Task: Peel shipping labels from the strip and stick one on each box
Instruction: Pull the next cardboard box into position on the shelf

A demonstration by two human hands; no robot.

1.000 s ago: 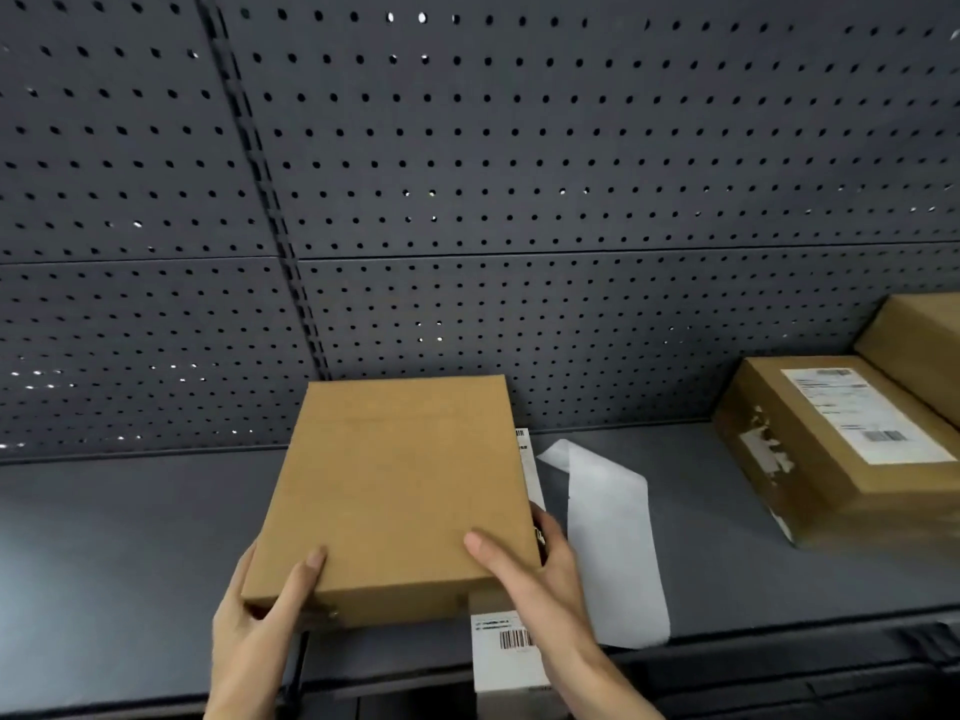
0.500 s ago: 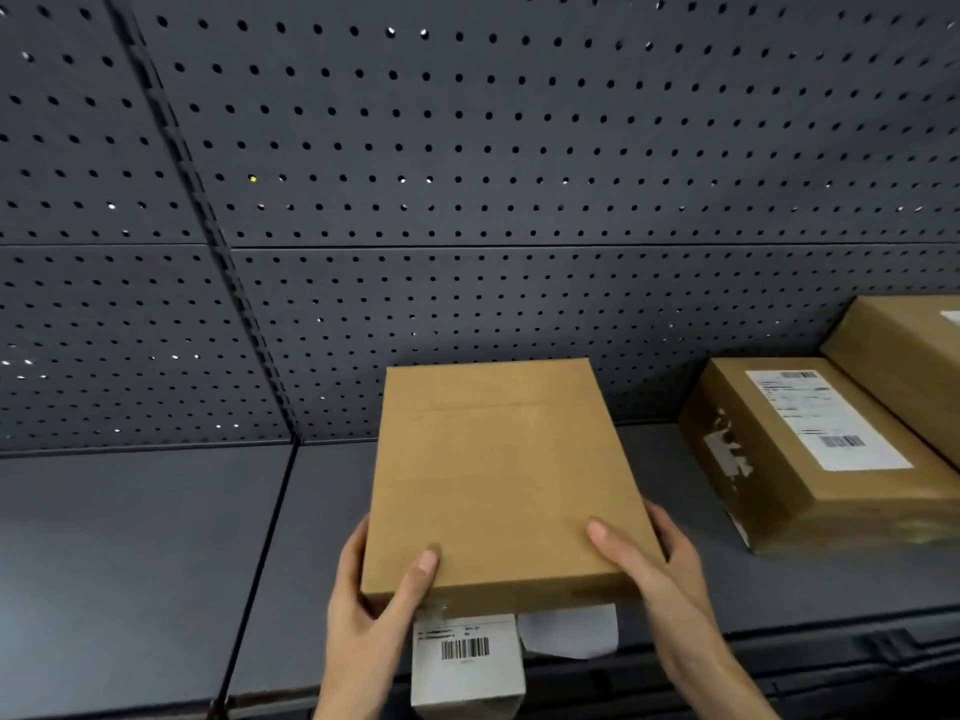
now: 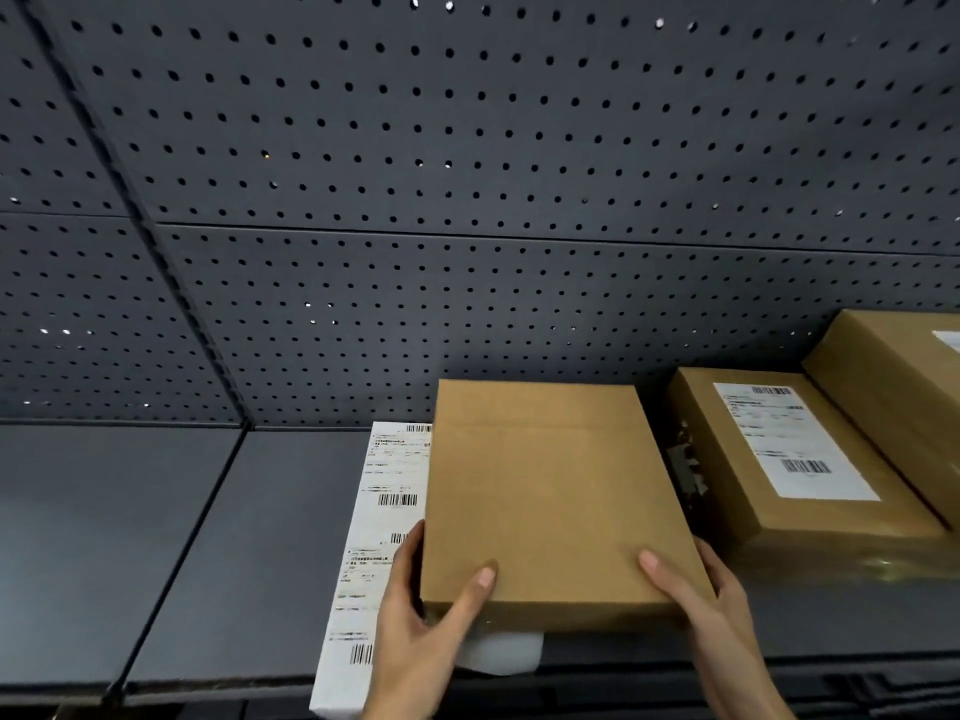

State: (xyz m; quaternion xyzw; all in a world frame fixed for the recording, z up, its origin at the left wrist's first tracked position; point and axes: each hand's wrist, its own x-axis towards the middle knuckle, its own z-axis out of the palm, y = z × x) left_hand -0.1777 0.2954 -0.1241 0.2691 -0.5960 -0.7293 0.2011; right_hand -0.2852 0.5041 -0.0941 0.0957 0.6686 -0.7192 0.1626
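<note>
Presently both hands, left hand and right hand, fingers clasped on the plain, unlabelled brown cardboard box at the grey shelf's near edge, beside the white label strip; next likely: set down, peel a label.

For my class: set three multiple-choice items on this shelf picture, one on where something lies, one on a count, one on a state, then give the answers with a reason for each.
1. Where is the label strip?
A. Left of the held box
B. On top of the held box
C. On the pegboard

2. How many boxes show?
A. One
B. Three
C. Five

3. What is the state of the held box?
A. Labelled
B. Open
C. Unlabelled, gripped by both hands

Answers:
1 A, the strip lies on the shelf beside the box's left edge.
2 B, the held box, a labelled box and a far-right box.
3 C, its top is bare; the left hand and right hand grip its near corners.
</note>
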